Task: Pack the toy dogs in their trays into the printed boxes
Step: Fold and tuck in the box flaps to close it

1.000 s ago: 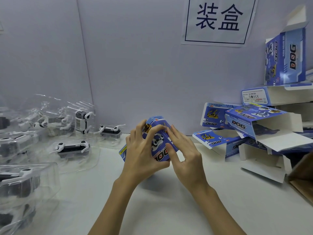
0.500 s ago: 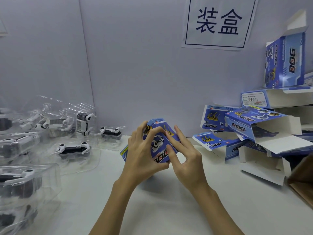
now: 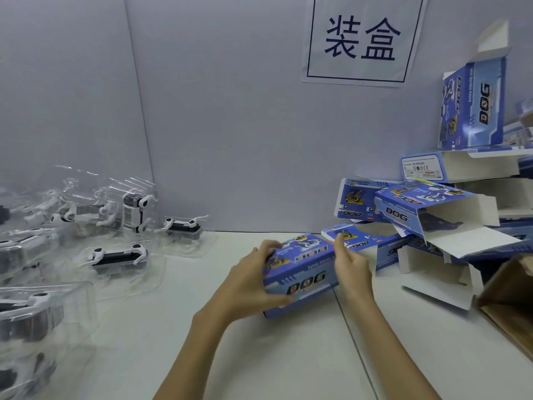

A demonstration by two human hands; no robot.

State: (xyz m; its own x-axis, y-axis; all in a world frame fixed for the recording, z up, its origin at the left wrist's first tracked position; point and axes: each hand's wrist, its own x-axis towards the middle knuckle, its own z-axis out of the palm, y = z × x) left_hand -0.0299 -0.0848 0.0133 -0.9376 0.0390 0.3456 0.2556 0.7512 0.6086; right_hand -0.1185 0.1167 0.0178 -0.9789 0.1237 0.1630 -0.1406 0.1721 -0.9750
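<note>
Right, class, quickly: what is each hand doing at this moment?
Left hand: grips the blue printed box.
Right hand: fingers against the box's right end; grip cannot be told.

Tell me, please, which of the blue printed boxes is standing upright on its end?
The tall box on top of the pile at the far right, white flap open above; the other boxes, including the one in the hands, lie flat or tilted.

Open lane down the middle
Bare table (image 3: 202,327) lay between trays (image 3: 119,259) left and box pile (image 3: 432,226) right.
</note>
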